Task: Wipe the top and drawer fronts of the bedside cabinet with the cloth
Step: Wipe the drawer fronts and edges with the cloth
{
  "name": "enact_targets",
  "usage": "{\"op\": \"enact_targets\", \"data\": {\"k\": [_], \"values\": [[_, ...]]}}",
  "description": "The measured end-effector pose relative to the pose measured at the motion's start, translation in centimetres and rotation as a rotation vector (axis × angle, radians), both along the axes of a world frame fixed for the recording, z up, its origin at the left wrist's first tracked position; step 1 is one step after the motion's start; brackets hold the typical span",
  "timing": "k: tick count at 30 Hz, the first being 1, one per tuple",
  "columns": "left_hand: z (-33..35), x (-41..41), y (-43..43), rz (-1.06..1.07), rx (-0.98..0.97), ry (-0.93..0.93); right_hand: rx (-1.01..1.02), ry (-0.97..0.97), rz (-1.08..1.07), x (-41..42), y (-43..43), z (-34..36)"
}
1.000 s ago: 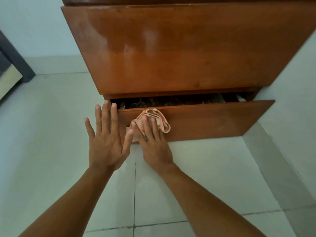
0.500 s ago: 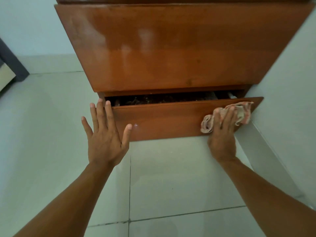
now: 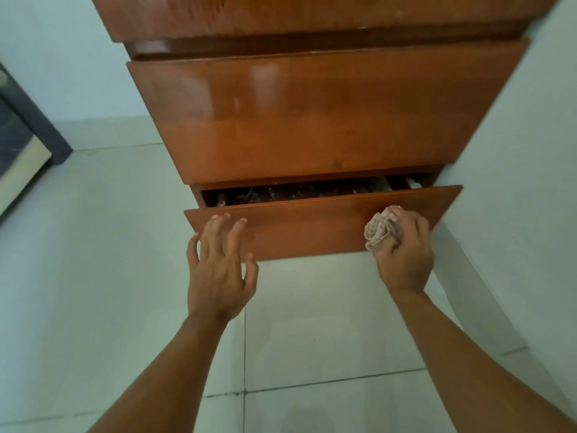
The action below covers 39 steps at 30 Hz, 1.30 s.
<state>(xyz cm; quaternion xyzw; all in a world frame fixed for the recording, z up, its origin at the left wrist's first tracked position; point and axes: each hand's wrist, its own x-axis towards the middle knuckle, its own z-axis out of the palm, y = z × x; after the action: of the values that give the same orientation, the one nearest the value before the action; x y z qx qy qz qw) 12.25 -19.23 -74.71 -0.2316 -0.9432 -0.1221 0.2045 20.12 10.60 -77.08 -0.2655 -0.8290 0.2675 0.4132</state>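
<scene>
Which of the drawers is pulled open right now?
The bottom drawer: its front juts out, showing a dark gap with contents above it. The larger drawer above it sits closed.

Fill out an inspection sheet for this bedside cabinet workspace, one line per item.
Surface: bottom drawer front glossy wood, drawer pulled slightly open.
Job's things: cloth bunched, pressed to the drawer front near its right end; upper drawer front shut.
Clutter: dark contents inside the open drawer, too dim to identify.
Grips: right hand closed on the cloth; left hand open, fingertips at the drawer front.
Cables: nothing seen.
Surroundings: tiled floor; wall right; dark furniture left.
</scene>
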Motion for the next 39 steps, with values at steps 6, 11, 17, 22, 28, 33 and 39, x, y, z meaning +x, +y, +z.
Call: {"op": "enact_targets", "data": {"k": [6,11,17,22,28,33,39], "values": [[-0.4,0.6,0.4,0.154,-0.016,-0.125,0.262,-0.260,0.182,0.7,-3.6,1.2],[-1.1,0.7,1.3,0.181,0.017,-0.171,0.386,-0.446,0.182,0.6,-4.0,0.3],[-1.2,0.1,0.9,0.171,-0.013,-0.193,0.376,-0.472,0.218,0.5,-3.6,0.1],[-0.5,-0.5,1.5,0.182,-0.036,-0.227,0.368,-0.489,0.226,0.0,-3.2,0.4],[2.2,-3.5,3.6,0.190,-0.075,-0.293,0.323,-0.591,0.225,-2.9,-1.7,2.5],[2.5,-3.2,3.7,0.192,-0.119,-0.342,0.230,-0.627,0.257,-2.4,-2.1,4.0],[9.9,-0.8,5.0,-0.230,-0.159,-0.522,-0.356,-0.497,0.391,-2.6,-4.1,11.0]]}}
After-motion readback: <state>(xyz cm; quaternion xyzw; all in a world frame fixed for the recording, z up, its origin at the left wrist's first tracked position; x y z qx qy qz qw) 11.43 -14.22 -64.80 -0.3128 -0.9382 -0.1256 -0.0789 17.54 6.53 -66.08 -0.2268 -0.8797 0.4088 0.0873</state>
